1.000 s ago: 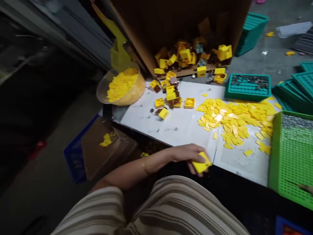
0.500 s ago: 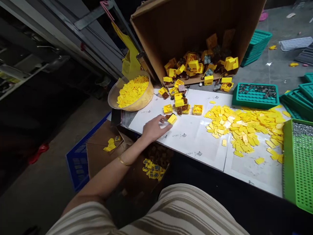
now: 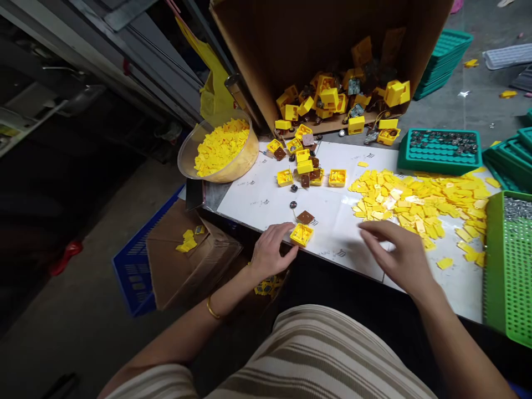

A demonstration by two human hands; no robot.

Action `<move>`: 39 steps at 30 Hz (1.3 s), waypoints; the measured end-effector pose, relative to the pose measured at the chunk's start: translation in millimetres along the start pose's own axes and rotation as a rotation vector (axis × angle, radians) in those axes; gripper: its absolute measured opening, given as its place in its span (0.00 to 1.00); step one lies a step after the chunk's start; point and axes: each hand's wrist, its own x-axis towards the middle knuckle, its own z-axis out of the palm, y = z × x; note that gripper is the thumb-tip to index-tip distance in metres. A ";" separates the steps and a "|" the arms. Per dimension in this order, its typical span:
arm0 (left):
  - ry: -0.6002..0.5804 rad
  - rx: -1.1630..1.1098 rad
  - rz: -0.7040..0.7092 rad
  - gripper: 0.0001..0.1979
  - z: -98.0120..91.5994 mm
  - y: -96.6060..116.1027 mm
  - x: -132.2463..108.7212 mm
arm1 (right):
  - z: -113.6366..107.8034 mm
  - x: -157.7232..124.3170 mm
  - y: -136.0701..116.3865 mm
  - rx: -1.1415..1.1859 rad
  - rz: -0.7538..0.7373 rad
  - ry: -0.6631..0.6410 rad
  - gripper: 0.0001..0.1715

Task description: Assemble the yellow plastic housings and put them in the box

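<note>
At the table's front edge, my left hand [image 3: 272, 252] grips a small yellow plastic case [image 3: 301, 235] by its left side, thumb in front and fingers behind. The case's open side faces up and thin wires show inside. Just behind it lie a brown square board [image 3: 305, 217] and a small round black part [image 3: 293, 204]. My right hand [image 3: 394, 252] hovers over the table to the right, thumb and fingers apart, holding nothing. Loose yellow flat pieces [image 3: 399, 202] are spread beyond it.
More yellow cases [image 3: 305, 166] with boards lie farther back, before a tipped cardboard box [image 3: 245, 61] full of them. A round tub [image 3: 249, 152] of yellow pieces stands left. On the right are a teal tray [image 3: 440, 166] of small metal parts and a green perforated basket [image 3: 515, 277].
My left hand has brought the yellow case toward me to the table edge, now open side up, with its board and round part trailing. My right hand has come into view.
</note>
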 end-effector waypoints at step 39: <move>-0.777 -1.465 -0.923 0.16 -5.0 51.6 60.7 | 18.1 12.2 11.7 -0.499 0.202 -0.342 0.14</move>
